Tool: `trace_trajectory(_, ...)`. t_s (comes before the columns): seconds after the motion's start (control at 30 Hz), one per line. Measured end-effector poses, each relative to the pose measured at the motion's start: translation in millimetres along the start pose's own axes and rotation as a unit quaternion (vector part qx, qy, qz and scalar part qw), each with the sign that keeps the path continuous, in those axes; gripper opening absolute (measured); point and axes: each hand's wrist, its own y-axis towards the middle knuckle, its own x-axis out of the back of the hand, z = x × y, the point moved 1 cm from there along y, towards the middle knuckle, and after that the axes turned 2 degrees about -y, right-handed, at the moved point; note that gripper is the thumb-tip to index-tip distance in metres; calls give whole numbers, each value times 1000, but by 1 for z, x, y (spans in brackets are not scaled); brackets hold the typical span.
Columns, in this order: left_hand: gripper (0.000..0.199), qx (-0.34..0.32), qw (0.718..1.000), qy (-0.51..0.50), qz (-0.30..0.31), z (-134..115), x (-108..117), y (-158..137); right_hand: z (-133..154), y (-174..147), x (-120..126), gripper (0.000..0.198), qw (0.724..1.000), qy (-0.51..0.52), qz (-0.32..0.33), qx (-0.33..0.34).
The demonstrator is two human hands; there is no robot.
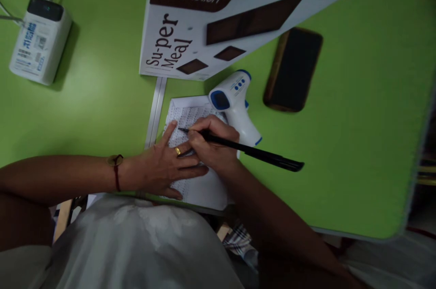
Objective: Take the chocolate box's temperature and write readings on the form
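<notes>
My right hand (216, 141) is closed around a black pen (259, 152), its tip at a paper pad (204, 184) covered in rows of small handwriting. Flat on the same pad lies my left hand (170, 161), fingers spread, with a gold ring on one finger and a red bracelet at the wrist. The left fingertips come close to the right hand. A white and blue infrared thermometer (238, 112) rests against the pad's upper right corner. Part of the writing is hidden under both hands.
Beyond the pad a large white box (190, 34) stands on the green table (357, 152). To its right lies a dark phone (293, 70). A white power bank (41, 43) with cables plugged in sits at the upper left. A metal seam (156, 114) crosses the tabletop.
</notes>
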Motion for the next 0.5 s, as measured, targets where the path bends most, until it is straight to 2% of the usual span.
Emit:
trace_trajectory(0.2, 69, 0, 1000, 0, -7, 0, -1, -1, 1, 1, 2, 12, 1000, -8, 5, 18)
trace_trajectory(0.37, 69, 0, 1000, 2, 0, 0, 1, 0, 1, 0, 1, 13, 1000, -17, -22, -6)
trace_trajectory(0.5, 67, -1, 1000, 3, -1, 0, 0, 0, 2, 1, 1, 13, 1000, -12, -9, 12)
